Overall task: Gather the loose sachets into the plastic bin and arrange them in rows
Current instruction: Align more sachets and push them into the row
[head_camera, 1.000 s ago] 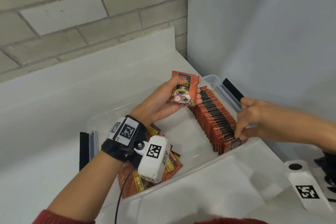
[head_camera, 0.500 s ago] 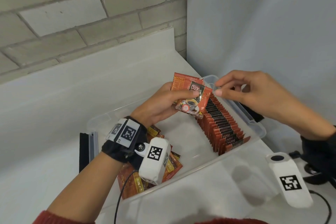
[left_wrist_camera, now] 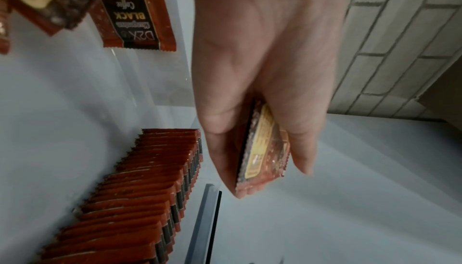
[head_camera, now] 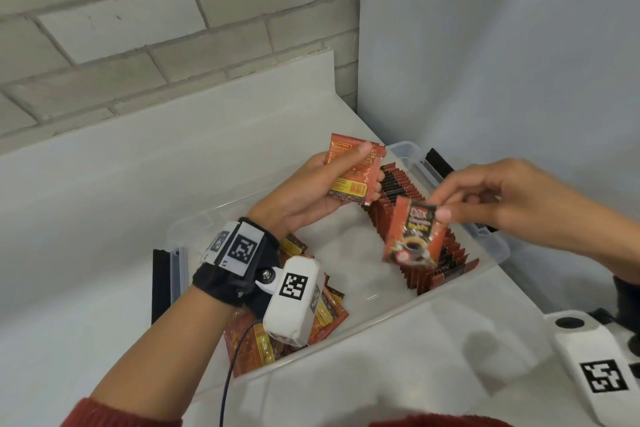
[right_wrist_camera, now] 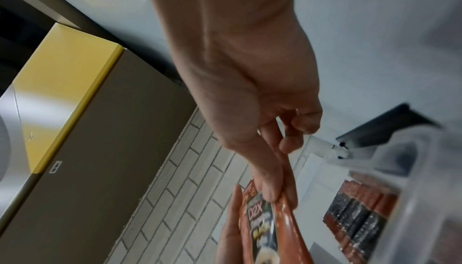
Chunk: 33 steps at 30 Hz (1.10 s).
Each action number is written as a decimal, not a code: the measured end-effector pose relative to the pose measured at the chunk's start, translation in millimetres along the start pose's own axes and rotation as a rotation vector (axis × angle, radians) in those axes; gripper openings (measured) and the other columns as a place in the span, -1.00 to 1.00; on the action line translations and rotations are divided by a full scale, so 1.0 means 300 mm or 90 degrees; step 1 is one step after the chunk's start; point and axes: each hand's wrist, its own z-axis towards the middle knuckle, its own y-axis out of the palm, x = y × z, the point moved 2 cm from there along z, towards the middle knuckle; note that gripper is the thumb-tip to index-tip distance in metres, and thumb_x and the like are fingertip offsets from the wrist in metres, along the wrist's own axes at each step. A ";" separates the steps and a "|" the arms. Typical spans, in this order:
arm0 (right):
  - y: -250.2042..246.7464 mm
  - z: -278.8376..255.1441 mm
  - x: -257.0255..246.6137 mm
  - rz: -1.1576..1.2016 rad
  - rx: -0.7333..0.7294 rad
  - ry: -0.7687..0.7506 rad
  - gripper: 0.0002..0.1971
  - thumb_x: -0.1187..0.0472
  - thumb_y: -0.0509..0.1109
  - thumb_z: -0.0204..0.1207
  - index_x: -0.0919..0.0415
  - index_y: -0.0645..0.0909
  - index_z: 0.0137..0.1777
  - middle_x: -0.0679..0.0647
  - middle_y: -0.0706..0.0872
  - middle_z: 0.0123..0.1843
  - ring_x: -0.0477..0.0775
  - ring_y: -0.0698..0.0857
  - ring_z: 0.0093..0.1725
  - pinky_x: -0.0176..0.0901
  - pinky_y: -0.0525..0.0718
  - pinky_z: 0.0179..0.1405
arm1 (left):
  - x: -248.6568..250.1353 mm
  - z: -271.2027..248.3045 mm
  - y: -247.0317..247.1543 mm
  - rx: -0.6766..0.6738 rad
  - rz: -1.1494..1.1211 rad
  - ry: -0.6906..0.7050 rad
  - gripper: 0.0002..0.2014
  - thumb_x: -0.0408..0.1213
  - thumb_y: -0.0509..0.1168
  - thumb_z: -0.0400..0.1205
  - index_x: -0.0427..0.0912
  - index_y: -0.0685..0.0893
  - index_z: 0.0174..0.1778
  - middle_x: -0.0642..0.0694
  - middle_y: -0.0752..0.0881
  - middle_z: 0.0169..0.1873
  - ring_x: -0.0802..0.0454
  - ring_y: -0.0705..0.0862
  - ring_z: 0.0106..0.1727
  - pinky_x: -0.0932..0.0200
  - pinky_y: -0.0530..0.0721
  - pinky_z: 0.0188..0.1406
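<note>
A clear plastic bin (head_camera: 491, 246) sits on the white table. Along its right side stands a long row of red sachets (head_camera: 415, 232) (left_wrist_camera: 140, 189) (right_wrist_camera: 357, 209). Loose sachets (head_camera: 291, 333) (left_wrist_camera: 135, 17) lie piled at the bin's near left, partly hidden by my left wrist camera. My left hand (head_camera: 311, 191) (left_wrist_camera: 262, 110) grips a small stack of sachets (head_camera: 353, 170) (left_wrist_camera: 265, 149) above the bin's far end, back side up. My right hand (head_camera: 485, 194) (right_wrist_camera: 262, 130) pinches one sachet (head_camera: 414, 236) (right_wrist_camera: 270, 228) by its top edge, hanging over the row.
A brick wall (head_camera: 138, 28) runs behind the table and a pale wall (head_camera: 502, 62) closes the right side. Black latch handles (head_camera: 161, 284) (head_camera: 440, 163) stick out at the bin's ends. The bin's lid (head_camera: 381, 374) lies in front. A yellow-topped cabinet (right_wrist_camera: 62, 90) shows in the right wrist view.
My right hand left the row's near end, came up to the left hand and took one sachet from its stack. It now holds that sachet over the row.
</note>
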 end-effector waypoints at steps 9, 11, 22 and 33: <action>-0.021 -0.062 0.052 -0.379 -0.136 -0.001 -0.78 0.14 0.51 0.49 -0.31 0.75 -0.18 -0.18 0.53 -0.30 -0.32 0.54 -0.12 -0.54 0.41 -0.18 | 0.000 0.010 -0.007 0.046 -0.050 -0.021 -0.67 -0.17 0.20 0.70 -0.36 0.59 0.22 -0.21 0.76 -0.22 -0.01 0.74 -0.23 0.18 0.75 -0.19; -0.001 -0.054 0.059 -0.453 -0.211 0.009 -0.83 0.06 0.45 0.54 -0.33 0.74 -0.06 -0.20 0.41 -0.22 -0.32 0.48 -0.20 -0.51 0.39 -0.20 | 0.002 0.010 -0.010 0.052 -0.065 -0.021 -0.74 -0.20 0.19 0.71 -0.34 0.62 0.12 -0.21 0.76 -0.23 -0.01 0.75 -0.24 0.18 0.76 -0.19; 0.020 -0.007 0.048 -0.487 -0.275 -0.021 -0.67 0.16 0.50 0.44 -0.32 0.53 -0.38 -0.29 0.53 -0.26 -0.28 0.56 -0.06 -0.45 0.51 -0.20 | 0.001 0.013 -0.016 0.068 -0.081 -0.032 -0.77 -0.23 0.19 0.71 -0.34 0.60 0.11 -0.21 0.77 -0.23 -0.01 0.77 -0.25 0.19 0.76 -0.21; 0.035 0.008 0.048 -0.548 -0.306 -0.002 -0.91 0.13 0.49 0.47 -0.13 0.76 -0.13 -0.24 0.40 -0.18 -0.35 0.47 -0.20 -0.51 0.41 -0.31 | 0.001 0.011 -0.019 0.069 -0.102 -0.044 -0.80 -0.29 0.16 0.70 -0.33 0.57 0.14 -0.20 0.78 -0.22 -0.03 0.77 -0.21 0.14 0.77 -0.10</action>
